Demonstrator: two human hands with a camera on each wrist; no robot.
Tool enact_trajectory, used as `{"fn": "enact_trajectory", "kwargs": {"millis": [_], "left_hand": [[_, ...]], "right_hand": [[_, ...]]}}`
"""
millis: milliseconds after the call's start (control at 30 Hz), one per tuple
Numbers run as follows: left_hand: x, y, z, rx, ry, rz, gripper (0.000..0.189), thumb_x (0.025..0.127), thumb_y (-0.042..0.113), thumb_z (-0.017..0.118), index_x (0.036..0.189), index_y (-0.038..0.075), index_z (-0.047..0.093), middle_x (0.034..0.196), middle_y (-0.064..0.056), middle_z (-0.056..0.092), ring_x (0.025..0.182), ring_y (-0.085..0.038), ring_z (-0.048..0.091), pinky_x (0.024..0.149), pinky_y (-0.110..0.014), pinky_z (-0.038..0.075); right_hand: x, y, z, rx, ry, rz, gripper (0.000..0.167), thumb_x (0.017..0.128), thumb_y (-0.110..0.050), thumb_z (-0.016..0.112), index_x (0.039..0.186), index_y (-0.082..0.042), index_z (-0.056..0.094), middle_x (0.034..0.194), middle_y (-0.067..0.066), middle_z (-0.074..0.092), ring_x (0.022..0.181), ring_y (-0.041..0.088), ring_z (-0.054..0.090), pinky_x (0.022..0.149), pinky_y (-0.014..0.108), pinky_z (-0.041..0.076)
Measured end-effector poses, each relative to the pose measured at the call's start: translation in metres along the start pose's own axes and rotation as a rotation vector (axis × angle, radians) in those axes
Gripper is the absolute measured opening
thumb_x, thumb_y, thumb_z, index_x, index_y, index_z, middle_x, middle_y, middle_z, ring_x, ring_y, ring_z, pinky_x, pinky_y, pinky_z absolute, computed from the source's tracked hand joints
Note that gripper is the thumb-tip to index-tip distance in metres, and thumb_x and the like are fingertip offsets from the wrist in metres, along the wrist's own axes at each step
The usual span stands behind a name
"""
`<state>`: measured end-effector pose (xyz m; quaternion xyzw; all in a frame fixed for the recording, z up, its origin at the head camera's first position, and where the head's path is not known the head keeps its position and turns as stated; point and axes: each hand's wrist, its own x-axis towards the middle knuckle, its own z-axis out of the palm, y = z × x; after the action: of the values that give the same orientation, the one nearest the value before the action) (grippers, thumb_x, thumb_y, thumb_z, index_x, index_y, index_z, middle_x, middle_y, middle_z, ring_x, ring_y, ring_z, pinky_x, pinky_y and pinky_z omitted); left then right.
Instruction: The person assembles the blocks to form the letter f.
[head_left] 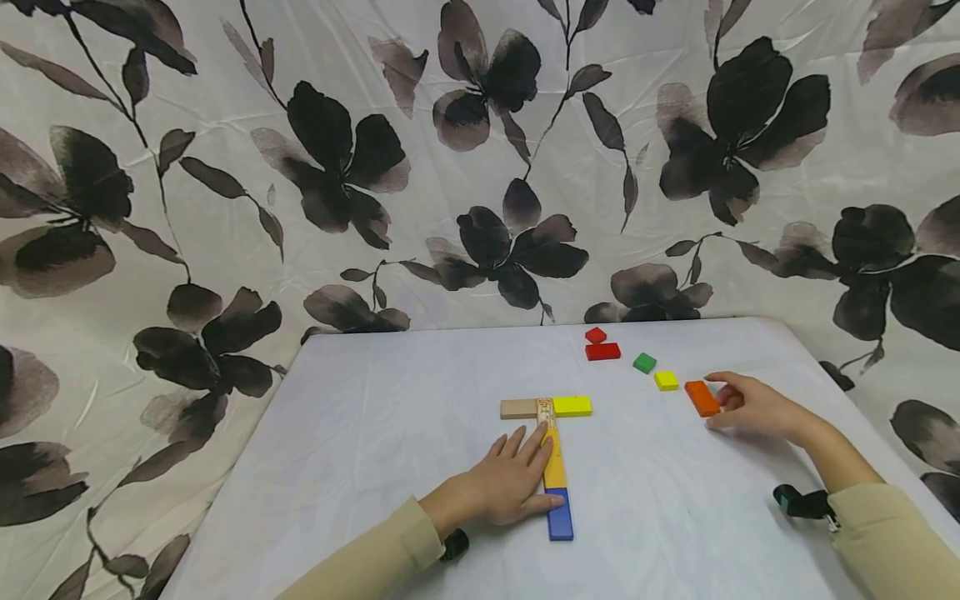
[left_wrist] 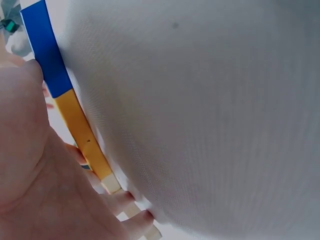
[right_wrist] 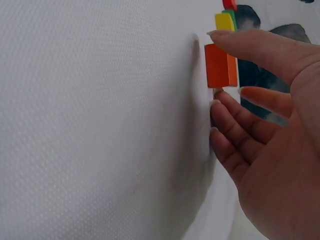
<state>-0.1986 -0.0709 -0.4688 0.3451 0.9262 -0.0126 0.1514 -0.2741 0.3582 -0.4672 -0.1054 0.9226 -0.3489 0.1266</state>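
- Nearest you, the blue block (head_left: 560, 525) forms the foot of a stem, its far end touching the amber block (head_left: 555, 468); this join looks done
- Your left hand (head_left: 498, 490) lies across that stem with fingers extended and slightly spread, the thumb over the blue block; it grips nothing
- Further up, the pale marked block (head_left: 545, 409) tops the stem, between the tan block (head_left: 517, 409) and the bright yellow block (head_left: 572, 406), so I judge the T-shaped layout to be in place, five blocks lying end to end or side by side
- Your right hand (head_left: 757, 410) has thumb and fingers parted around the orange block (head_left: 702, 398), which lies on the white table (head_left: 390, 467) apart from the T; I see no firm pinch, and whether a fingertip touches it I cannot tell
- Beyond it, the small yellow block (head_left: 666, 381), green block (head_left: 644, 362), red bar (head_left: 603, 352) and red pentagon (head_left: 596, 335) trail away, all unjoined to the T; with the orange one, these five seem the part left unplaced
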Motion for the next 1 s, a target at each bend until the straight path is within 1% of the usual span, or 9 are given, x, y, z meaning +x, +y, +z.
{"fn": "enact_trajectory", "kwargs": {"millis": [167,367,500,600,800,1000], "left_hand": [[-0.0008,-0.0002,0.0006,0.002,0.004,0.003,0.09,0.101,0.073,0.026,0.165,0.01,0.017,0.173,-0.01,-0.001,0.156,-0.039,0.013,0.121,-0.058,0.024],[-0.0019,0.0001,0.0006,-0.004,0.003,0.008,0.09,0.101,0.073,0.026,0.165,0.01,0.016,0.173,-0.011,-0.001,0.156,-0.039,0.013,0.121,-0.058,0.023],[-0.0019,-0.0004,0.0009,0.004,0.006,0.009,0.09,0.101,0.073,0.025,0.165,0.01,0.016,0.173,-0.011,-0.001,0.156,-0.039,0.013,0.121,-0.058,0.023],[-0.002,-0.0008,0.0011,0.009,0.01,0.009,0.09,0.101,0.073,0.025,0.165,0.01,0.017,0.173,-0.011,-0.001,0.156,-0.039,0.013,0.121,-0.058,0.024],[-0.0015,-0.0013,0.0017,-0.006,0.009,0.002,0.09,0.101,0.073,0.026,0.165,0.01,0.016,0.173,-0.01,-0.002,0.156,-0.038,0.013,0.121,-0.058,0.023],[-0.0005,-0.0016,0.0019,-0.015,0.008,0.007,0.09,0.101,0.073,0.027,0.165,0.01,0.016,0.173,-0.01,-0.002,0.156,-0.039,0.012,0.121,-0.059,0.023]], "right_hand": [[0.0012,-0.0004,0.0012,0.027,-0.045,-0.041,0.076,0.088,-0.014,0.079,0.146,0.014,0.038,0.109,0.013,0.058,0.091,0.022,0.052,0.072,0.024,0.049],[0.0025,0.0037,0.0015,0.039,-0.055,-0.047,0.073,0.091,-0.017,0.077,0.144,0.015,0.039,0.105,0.012,0.056,0.088,0.019,0.05,0.07,0.024,0.046],[0.0031,0.0048,0.0,0.059,-0.062,-0.045,0.071,0.091,-0.017,0.077,0.144,0.013,0.041,0.105,0.012,0.056,0.087,0.018,0.05,0.07,0.024,0.045],[0.0042,0.0048,-0.0001,0.076,-0.057,-0.039,0.069,0.091,-0.017,0.078,0.143,0.012,0.043,0.105,0.012,0.056,0.087,0.017,0.05,0.07,0.023,0.045],[0.0053,0.0026,0.0003,0.088,-0.041,-0.036,0.067,0.09,-0.017,0.079,0.14,0.013,0.046,0.104,0.012,0.057,0.088,0.018,0.05,0.07,0.023,0.045],[0.0059,0.0013,0.0018,0.03,-0.002,-0.027,0.069,0.087,-0.02,0.083,0.135,0.015,0.048,0.103,0.011,0.059,0.09,0.02,0.052,0.07,0.022,0.047]]}}
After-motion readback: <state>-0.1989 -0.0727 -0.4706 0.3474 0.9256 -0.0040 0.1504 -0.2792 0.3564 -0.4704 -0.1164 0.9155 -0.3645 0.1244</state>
